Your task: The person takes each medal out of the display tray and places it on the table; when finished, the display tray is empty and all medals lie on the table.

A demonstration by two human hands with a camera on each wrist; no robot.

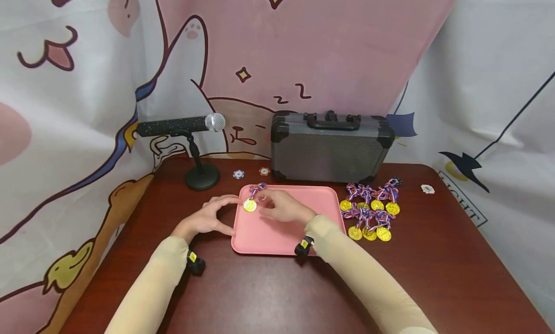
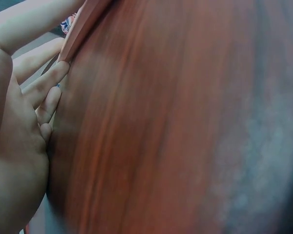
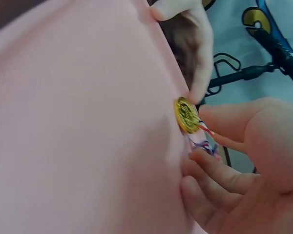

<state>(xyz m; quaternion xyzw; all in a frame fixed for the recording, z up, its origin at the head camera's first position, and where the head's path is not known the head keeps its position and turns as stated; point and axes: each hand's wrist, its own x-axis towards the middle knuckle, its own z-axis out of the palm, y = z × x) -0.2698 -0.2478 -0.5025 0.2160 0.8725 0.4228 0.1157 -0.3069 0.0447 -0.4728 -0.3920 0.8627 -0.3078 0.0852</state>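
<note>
A gold medal [image 1: 249,205] with a red, white and blue ribbon [image 1: 257,189] lies at the far left corner of a pink tray [image 1: 290,235]. Over that corner is my right hand [image 1: 284,206], its fingertips at the ribbon and the thumb apart from them. The right wrist view shows the medal [image 3: 186,115] close beside the thumb, with the ribbon [image 3: 205,145] partly hidden by the fingers. My left hand [image 1: 207,218] is at the tray's left edge, thumb and fingers spread along the rim; its fingertips also meet the tray [image 2: 77,34] in the left wrist view.
Several more medals [image 1: 369,235] with ribbons lie right of the tray. Behind it stands a grey hard case [image 1: 329,153]. A microphone [image 1: 182,126] on a stand is at the back left. Poker chips [image 1: 238,174] lie near the back, another chip [image 1: 427,189] at the right.
</note>
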